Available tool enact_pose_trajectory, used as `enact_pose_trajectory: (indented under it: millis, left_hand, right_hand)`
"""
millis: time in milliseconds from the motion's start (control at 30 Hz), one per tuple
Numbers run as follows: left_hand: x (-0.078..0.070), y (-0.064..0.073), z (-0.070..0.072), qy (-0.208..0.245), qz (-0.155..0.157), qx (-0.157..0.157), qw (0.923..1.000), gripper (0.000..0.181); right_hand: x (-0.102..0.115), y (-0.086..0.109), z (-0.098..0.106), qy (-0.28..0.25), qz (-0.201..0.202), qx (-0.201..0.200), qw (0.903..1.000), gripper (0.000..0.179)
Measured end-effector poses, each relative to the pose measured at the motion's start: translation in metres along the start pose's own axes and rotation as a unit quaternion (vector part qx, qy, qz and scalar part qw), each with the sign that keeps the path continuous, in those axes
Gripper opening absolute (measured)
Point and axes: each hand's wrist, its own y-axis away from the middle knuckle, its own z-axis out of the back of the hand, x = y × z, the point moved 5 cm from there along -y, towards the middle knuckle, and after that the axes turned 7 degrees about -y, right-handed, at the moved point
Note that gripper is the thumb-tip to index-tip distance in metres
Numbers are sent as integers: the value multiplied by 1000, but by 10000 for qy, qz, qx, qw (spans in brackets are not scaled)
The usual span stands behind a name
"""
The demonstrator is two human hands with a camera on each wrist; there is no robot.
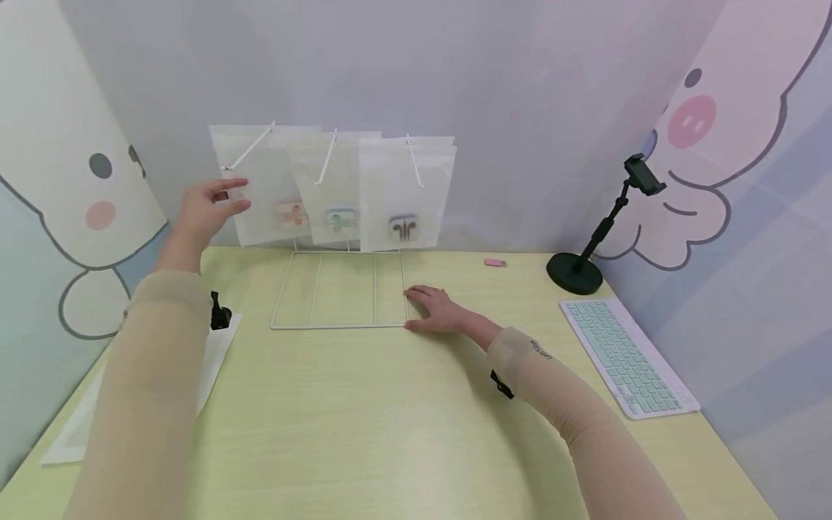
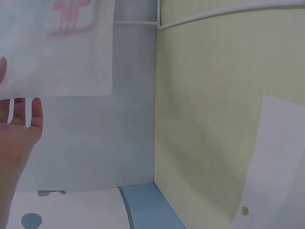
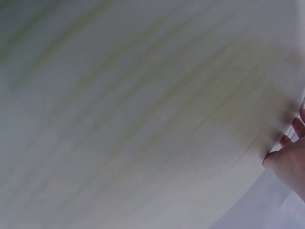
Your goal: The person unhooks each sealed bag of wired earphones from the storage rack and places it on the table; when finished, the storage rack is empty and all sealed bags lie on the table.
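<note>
At the left edge of the leftmost frosted bag, my left hand reaches up with thumb and forefinger parted. In the left wrist view, one digit overlaps the bag and other fingertips are at its border. Earphones in a small case show through that bag. A middle bag and a right bag hang beside it on the white prongs of a wire rack, also with earphones inside. My right hand rests at the right side of the rack's base, thumb by the front corner, fingers extended.
A pink USB stick lies near the wall, right of the rack. Farther right are a black phone stand and a white keyboard with green keys. White paper lies on the table under the left forearm.
</note>
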Motion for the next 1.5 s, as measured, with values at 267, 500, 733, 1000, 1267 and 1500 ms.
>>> enact_pose_trajectory:
  millis: [267, 500, 733, 1000, 1267, 1500]
  left_hand:
    - [5, 4, -5, -338, -77, -126, 9993, 53]
    - [-1, 12, -2, -491, -532, -596, 9956, 50]
    - [0, 24, 5, 23, -710, -1436, 9871, 43]
    - [-10, 35, 12, 499, -985, -2154, 9703, 53]
    - [-20, 47, 20, 1286, -945, -2290, 9603, 60]
    - [-23, 51, 27, 1135, -1026, -2497, 9562, 33]
  right_hand:
    - [0, 0, 0, -20, 19, 17, 10000, 76]
    - [0, -1, 1, -45, 19, 24, 10000, 77]
    - [0, 0, 1, -67, 3, 39, 10000, 77]
    - [1, 0, 2, -68, 50, 34, 10000, 77]
    - [1, -1, 1, -119, 63, -2, 9999, 76]
    - [4, 2, 2, -176, 55, -25, 9998, 75]
